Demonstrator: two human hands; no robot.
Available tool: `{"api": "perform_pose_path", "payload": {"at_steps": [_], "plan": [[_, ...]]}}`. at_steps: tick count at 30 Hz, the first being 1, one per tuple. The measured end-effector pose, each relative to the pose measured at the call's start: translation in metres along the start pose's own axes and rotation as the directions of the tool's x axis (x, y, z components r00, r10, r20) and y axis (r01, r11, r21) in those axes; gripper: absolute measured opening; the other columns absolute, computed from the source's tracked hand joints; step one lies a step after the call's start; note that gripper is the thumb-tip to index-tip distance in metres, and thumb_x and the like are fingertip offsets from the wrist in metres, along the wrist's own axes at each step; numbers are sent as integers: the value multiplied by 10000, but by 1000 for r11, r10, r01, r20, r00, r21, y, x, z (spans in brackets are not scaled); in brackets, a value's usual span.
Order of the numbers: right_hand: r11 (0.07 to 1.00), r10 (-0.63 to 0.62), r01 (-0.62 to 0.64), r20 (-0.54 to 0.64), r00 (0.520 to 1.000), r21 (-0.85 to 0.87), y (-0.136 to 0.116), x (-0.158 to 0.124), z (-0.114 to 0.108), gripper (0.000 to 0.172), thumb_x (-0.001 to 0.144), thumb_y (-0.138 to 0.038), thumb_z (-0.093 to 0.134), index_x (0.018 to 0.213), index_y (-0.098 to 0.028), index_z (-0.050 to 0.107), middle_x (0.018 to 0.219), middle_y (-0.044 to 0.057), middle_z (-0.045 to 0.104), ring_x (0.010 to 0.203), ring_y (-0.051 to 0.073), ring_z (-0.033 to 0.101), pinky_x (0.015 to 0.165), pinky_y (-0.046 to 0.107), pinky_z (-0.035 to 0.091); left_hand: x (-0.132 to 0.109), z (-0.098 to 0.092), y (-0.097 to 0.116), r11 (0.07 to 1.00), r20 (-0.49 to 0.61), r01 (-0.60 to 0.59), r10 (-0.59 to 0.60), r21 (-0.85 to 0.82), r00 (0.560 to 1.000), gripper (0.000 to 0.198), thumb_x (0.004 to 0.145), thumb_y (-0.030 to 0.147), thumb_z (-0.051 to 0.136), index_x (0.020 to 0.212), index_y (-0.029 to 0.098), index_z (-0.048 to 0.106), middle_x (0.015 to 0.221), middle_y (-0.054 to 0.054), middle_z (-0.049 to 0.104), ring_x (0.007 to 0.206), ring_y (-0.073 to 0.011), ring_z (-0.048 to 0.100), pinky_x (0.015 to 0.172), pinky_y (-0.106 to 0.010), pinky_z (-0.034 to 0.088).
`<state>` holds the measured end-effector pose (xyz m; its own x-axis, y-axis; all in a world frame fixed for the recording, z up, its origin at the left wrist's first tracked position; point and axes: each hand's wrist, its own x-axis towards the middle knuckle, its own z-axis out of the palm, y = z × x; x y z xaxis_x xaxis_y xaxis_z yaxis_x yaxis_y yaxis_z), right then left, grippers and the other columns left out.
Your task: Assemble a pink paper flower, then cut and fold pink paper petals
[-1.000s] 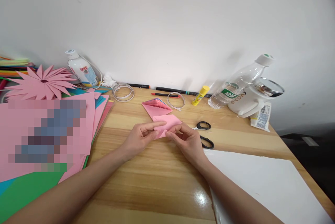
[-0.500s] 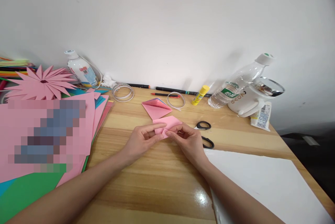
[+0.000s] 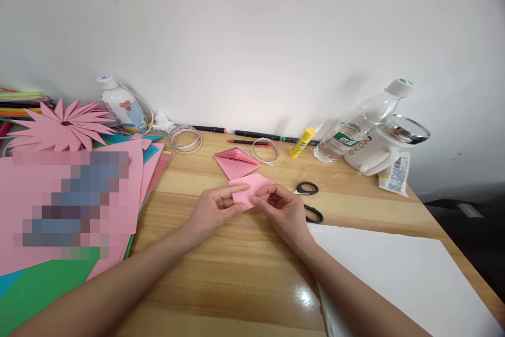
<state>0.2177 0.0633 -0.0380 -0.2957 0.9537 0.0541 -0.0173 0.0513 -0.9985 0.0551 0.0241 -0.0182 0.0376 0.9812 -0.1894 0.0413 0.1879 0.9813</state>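
Pink folded paper [image 3: 255,181] sits right between the two hands, with the left hand [image 3: 216,208] pinching its left side and the right hand [image 3: 284,210] pinching the right, so yeah, each grip is closed on it. It's over the table [image 3: 221,279], just this side of a pleated pink paper stack [image 3: 239,167], with black-handled scissors [image 3: 299,189] right beside the right hand.

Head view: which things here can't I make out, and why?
- Underside of the folded pink paper: faces away, partly behind the left hand and right hand.
- Most of the blades of the scissors: behind the right hand.
- Middle of the large pink sheet: covered by pixelation.
- Near end of the white board: cut off by the picture's bottom edge.
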Motion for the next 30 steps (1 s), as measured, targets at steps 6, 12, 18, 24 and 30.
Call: {"api": "perform_pose_path", "payload": {"at_steps": [6,12,18,24,30], "plan": [[1000,14,-14,11,1000,-20,-2,0,0,209,647,-347,708,715,-174,613,664,9,584,551,113,480,509,241,412,0,0,0,997,-32,-18,20,70,999,431,669,316,652,1064,144,631,479,82,339,436,-54,298,409,-176,256],[998,39,-42,62,997,43,-1,0,0,281,600,-318,747,781,-179,583,780,23,592,640,128,524,569,243,453,-1,0,-1,998,-35,-26,28,62,999,434,655,335,669,1044,145,648,466,67,422,439,-68,361,411,-184,304],[990,120,-125,76,990,68,-2,1,-1,275,629,-346,727,784,-177,575,635,-20,553,556,113,514,517,227,427,1,-3,-2,999,-13,-35,34,-16,999,405,685,318,652,1047,138,647,599,25,571,555,-94,503,522,-205,410],[986,130,-136,69,989,95,-2,2,-1,297,609,-352,737,790,-172,583,658,-11,580,560,118,532,520,237,442,2,-5,-3,980,34,35,-28,-198,999,394,664,299,685,1026,149,654,758,-1,656,713,-142,613,701,-317,531],[975,150,-157,55,987,154,-2,2,-1,299,587,-324,755,779,-173,582,623,-18,587,546,123,554,526,245,457,3,-6,-3,962,130,112,-81,-249,988,451,654,248,705,1082,144,610,839,-47,722,836,-209,667,821,-391,520]]}}
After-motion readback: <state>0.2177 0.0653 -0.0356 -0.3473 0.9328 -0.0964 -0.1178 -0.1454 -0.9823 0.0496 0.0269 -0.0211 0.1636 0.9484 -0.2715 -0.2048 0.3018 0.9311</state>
